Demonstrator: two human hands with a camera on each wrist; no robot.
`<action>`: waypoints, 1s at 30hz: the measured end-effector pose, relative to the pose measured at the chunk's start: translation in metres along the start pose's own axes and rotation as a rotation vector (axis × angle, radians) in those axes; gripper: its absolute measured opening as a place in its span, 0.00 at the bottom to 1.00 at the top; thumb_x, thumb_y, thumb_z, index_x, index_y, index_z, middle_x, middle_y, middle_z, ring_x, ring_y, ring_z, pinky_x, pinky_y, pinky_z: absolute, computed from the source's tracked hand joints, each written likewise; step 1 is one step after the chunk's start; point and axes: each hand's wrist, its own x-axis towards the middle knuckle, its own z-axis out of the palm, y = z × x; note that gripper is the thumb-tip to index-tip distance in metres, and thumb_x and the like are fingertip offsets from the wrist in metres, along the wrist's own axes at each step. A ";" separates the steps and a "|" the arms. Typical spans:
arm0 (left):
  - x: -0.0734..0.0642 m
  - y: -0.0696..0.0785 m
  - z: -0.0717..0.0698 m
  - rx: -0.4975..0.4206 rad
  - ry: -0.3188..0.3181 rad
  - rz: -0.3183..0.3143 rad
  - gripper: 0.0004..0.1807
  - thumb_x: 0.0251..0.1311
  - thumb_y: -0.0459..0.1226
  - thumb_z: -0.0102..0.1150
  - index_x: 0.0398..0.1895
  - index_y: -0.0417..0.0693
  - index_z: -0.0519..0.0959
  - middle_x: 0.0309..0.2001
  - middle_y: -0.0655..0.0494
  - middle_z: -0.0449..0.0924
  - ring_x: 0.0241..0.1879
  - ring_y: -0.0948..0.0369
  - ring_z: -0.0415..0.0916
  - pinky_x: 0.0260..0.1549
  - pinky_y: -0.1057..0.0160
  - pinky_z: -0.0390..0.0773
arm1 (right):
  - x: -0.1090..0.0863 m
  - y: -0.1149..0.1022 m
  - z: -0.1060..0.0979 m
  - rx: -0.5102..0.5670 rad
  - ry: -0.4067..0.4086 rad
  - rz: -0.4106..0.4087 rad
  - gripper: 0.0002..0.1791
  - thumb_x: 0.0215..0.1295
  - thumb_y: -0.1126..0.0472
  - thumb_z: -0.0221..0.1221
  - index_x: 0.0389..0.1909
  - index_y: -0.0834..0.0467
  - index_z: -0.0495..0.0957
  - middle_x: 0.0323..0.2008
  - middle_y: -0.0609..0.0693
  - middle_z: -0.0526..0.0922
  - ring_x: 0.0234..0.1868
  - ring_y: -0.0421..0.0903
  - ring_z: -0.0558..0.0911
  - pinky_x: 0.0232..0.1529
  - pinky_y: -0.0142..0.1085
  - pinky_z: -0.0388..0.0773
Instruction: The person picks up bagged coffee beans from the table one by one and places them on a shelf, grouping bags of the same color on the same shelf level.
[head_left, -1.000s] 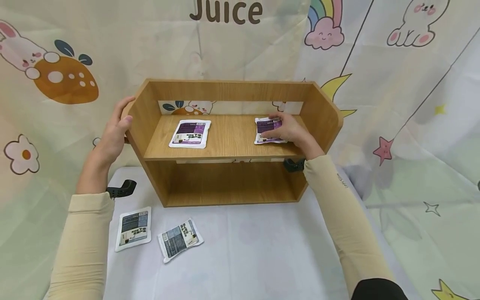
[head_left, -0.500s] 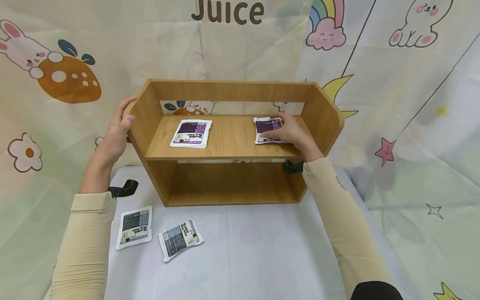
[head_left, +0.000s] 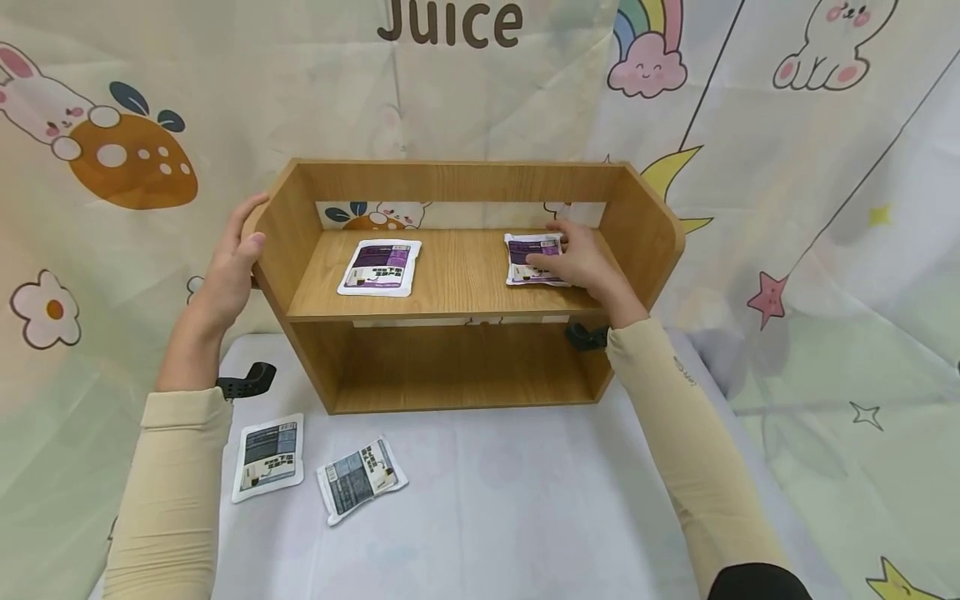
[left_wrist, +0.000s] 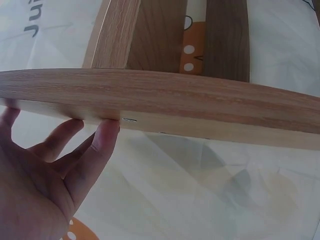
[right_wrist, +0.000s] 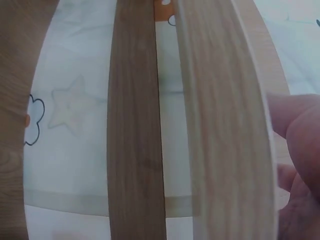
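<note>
In the head view a white-edged purple-label packet lies on the right of the upper board of a wooden shelf. My right hand is over its right end, thumb resting on the label and a finger beyond its far edge. My left hand touches the outer left side of the shelf; in the left wrist view its fingertips press on the wood. A second purple packet lies flat at the upper board's left. The right wrist view shows part of the right hand behind a board, its packet hidden.
Two grey-label packets, one straighter and one slanted, lie on the white-covered table in front of the shelf. A printed cloth backdrop hangs behind. The shelf's lower compartment faces the front.
The packet under my right hand has shifted slightly left along the board. My right thumb and fingers have drawn back a little to the right. The left hand stays on the shelf side.
</note>
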 end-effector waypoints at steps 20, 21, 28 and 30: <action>0.001 0.000 0.001 0.012 0.008 0.000 0.30 0.69 0.46 0.35 0.74 0.72 0.51 0.63 0.51 0.55 0.52 0.51 0.61 0.39 0.56 0.67 | -0.065 -0.071 -0.078 -0.046 0.092 -0.201 0.29 0.67 0.48 0.60 0.66 0.53 0.69 0.56 0.52 0.73 0.52 0.48 0.73 0.47 0.40 0.72; 0.001 0.000 0.001 0.009 0.010 0.001 0.30 0.69 0.46 0.35 0.74 0.71 0.51 0.62 0.51 0.55 0.52 0.51 0.61 0.39 0.57 0.68 | -0.069 -0.071 -0.083 -0.043 0.098 -0.213 0.28 0.67 0.49 0.60 0.65 0.54 0.70 0.55 0.52 0.73 0.52 0.47 0.73 0.47 0.39 0.72; 0.002 0.001 0.000 0.020 0.012 -0.006 0.30 0.69 0.46 0.35 0.75 0.71 0.50 0.64 0.50 0.54 0.51 0.50 0.62 0.38 0.58 0.68 | -0.085 -0.061 -0.114 0.050 0.206 -0.276 0.22 0.68 0.57 0.60 0.61 0.54 0.75 0.49 0.52 0.76 0.50 0.46 0.73 0.43 0.33 0.68; 0.000 0.000 0.001 0.019 0.010 -0.009 0.30 0.69 0.47 0.35 0.75 0.72 0.50 0.64 0.50 0.54 0.52 0.49 0.61 0.38 0.58 0.68 | -0.087 -0.055 -0.122 0.100 0.219 -0.267 0.21 0.67 0.58 0.60 0.61 0.54 0.75 0.49 0.51 0.78 0.49 0.45 0.74 0.43 0.32 0.68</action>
